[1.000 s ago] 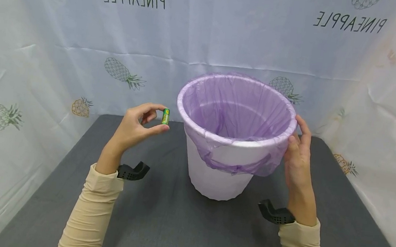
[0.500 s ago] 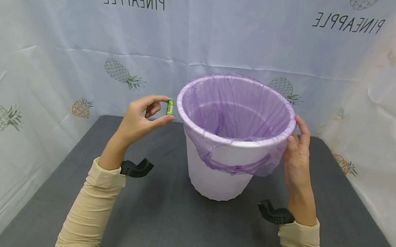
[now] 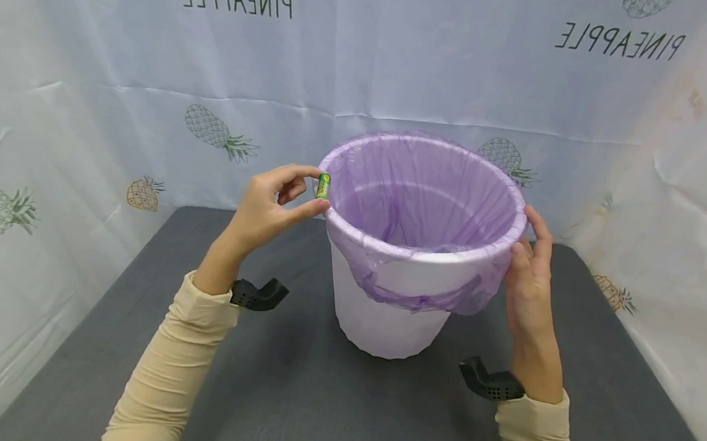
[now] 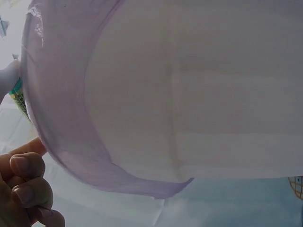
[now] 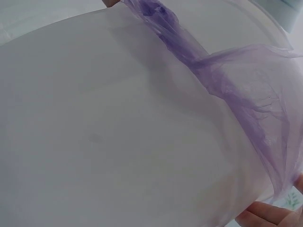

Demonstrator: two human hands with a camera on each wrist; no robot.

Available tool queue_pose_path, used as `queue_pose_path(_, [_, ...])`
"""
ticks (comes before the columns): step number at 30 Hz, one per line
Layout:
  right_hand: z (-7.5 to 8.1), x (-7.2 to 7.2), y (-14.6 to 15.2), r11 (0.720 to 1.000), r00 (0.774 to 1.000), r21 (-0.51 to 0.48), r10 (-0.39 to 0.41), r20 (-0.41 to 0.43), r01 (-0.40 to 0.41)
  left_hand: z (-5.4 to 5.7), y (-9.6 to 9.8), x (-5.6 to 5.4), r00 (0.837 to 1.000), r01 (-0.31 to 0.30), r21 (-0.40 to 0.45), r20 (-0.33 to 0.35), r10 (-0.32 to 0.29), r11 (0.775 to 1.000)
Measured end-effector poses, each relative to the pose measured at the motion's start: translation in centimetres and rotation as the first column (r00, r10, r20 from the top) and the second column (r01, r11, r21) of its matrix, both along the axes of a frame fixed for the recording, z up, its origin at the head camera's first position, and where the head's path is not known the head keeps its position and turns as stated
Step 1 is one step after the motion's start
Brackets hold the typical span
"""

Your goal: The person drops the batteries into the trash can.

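A small green-and-yellow battery [image 3: 323, 186] is pinched upright between the thumb and index finger of my left hand [image 3: 266, 209], right at the left rim of a white trash bin [image 3: 384, 319]. The other left fingers curl loosely toward the palm. In the left wrist view the bin's edge partly hides the battery [image 4: 19, 100]. A thin purple bag [image 3: 416, 217] lines the bin, folded over the rim and bunched below it outside. My right hand [image 3: 532, 288] holds the bin's right side, index fingertip and thumb against the lined rim; some fingers are hidden behind the bin.
The bin stands on a dark grey cloth-covered table [image 3: 331, 414]. White curtains [image 3: 306, 62] with pineapple prints close in the back and both sides. Each wrist wears a black camera mount, one on the left [image 3: 258, 294] and one on the right [image 3: 491, 380].
My left hand has moved right and slightly up with the battery, from beside the bin to its rim. The right hand and the bin stay in place.
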State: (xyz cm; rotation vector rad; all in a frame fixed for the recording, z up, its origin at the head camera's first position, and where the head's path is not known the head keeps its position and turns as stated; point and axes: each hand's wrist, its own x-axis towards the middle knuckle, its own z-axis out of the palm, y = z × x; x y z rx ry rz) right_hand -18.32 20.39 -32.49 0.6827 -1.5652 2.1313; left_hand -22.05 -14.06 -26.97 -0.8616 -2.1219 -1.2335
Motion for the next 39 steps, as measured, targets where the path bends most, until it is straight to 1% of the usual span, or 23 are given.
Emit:
queue_pose_path(7, [-0.1,0.0,-0.1,1.000,1.000,0.003,0.008,-0.010,-0.008,-0.1,0.3,-0.2,0.999,0.023,0.005,0.035,-0.023,1.000])
queue_pose_path(14, [0.0,0.1,-0.2,1.000,1.000,-0.004,0.003,-0.006,-0.003,-0.2,0.3,-0.3,0.999,0.013,-0.011,0.048,-0.012,1.000])
queue_pose_path(19, [0.0,0.0,-0.3,1.000,1.000,-0.007,0.008,-0.009,-0.008,-0.4,0.3,-0.4,0.999,0.017,-0.012,0.041,-0.016,1.000])
queue_pose_path(24, [-0.1,-0.1,-0.3,1.000,1.000,-0.009,0.012,-0.013,-0.012,-0.8,0.1,-0.2,0.999,0.030,0.006,0.012,-0.031,1.000])
queue_pose_path(28, [-0.3,-0.2,-0.1,1.000,0.999,0.009,0.024,-0.038,-0.024,-1.4,-0.2,0.4,0.999,0.039,0.041,-0.012,-0.038,0.998])
queue_pose_path(31, [-0.4,-0.4,0.0,0.998,0.994,0.021,0.055,-0.092,-0.053,-2.0,-0.8,0.9,0.999,0.031,0.074,-0.032,-0.029,0.997])
queue_pose_path(33, [-0.4,-0.5,0.0,0.998,0.989,0.037,0.063,-0.131,-0.059,-2.6,-1.3,1.2,0.999,0.017,0.097,-0.041,-0.013,0.995])
queue_pose_path(36, [-0.5,-0.5,-0.1,0.997,0.985,0.074,0.047,-0.168,-0.035,-3.6,-2.1,1.6,0.999,-0.019,0.133,-0.038,0.024,0.991])
queue_pose_path(39, [-0.7,-0.4,-0.2,0.994,0.983,0.110,0.015,-0.183,0.005,-5.0,-3.0,2.1,0.998,-0.059,0.156,-0.003,0.060,0.986])
